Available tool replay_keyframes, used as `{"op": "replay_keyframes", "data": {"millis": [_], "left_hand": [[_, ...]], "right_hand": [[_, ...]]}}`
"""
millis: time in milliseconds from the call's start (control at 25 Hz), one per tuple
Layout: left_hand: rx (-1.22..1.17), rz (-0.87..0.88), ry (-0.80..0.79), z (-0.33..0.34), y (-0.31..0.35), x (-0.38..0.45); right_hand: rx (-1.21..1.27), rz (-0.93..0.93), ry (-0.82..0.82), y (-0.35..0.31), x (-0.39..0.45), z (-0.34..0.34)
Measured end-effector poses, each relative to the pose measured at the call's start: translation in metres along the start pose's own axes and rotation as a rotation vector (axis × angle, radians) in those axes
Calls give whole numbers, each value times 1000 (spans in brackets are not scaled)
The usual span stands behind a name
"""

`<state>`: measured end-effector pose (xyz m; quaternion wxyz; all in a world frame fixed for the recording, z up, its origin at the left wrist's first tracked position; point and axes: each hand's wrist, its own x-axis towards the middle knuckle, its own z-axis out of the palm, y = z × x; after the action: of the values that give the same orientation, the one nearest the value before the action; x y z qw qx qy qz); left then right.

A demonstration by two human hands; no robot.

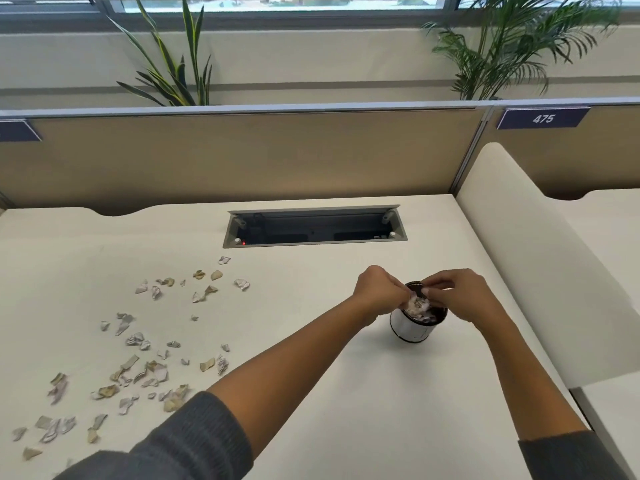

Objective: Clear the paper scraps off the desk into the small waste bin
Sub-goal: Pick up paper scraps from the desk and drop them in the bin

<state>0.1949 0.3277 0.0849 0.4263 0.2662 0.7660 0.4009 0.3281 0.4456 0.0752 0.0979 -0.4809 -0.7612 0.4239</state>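
- Both forearms stretched forward over the desk (311, 427), dark grey knit sleeves pushed up towards the elbows.
- Left hand (377, 289) poised at the left rim of the small waste bin (412, 327), fingers curled and pinching a crumpled wad of paper (417, 303) over the opening.
- Right hand (460, 292) over the bin's right rim, fingertips bunched and pinching the same wad from the other side.
- Bin: short cylinder, white wall, dark rim and base band, dark inside, standing upright right of centre on the desk; more crumpled paper heaped inside, up to the rim.
- Paper scraps (145, 368): torn, creased bits, grey-white and tan, strewn loosely across the left half of the desk from near the front left edge up towards the cable hatch, well apart from the bin.
- Desk surface: smooth, matte, cream-coloured.
- Cable hatch (315, 226): rectangular grey-framed opening, dark within, set into the desk beyond the bin.
- Bare stretch of desk between scraps and bin, and in front of the bin.
- Rounded cream side panel (519, 244) bounding the desk on the right, near the bin; tan partition (242, 157) closing off the far edge, leafy plants behind.
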Motion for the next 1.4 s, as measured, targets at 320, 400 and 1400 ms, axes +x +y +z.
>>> {"op": "replay_keyframes", "data": {"millis": [320,400,1400], "left_hand": [[-169,-83,-118,18,17,19],[-225,-92,-126,15,15,17],[277,34,479,-165,-203,-71]], "right_hand": [[304,41,48,20,-10,-14],[350,38,68,22,-10,-13],[354,-114,-222,-39,-63,160]]}}
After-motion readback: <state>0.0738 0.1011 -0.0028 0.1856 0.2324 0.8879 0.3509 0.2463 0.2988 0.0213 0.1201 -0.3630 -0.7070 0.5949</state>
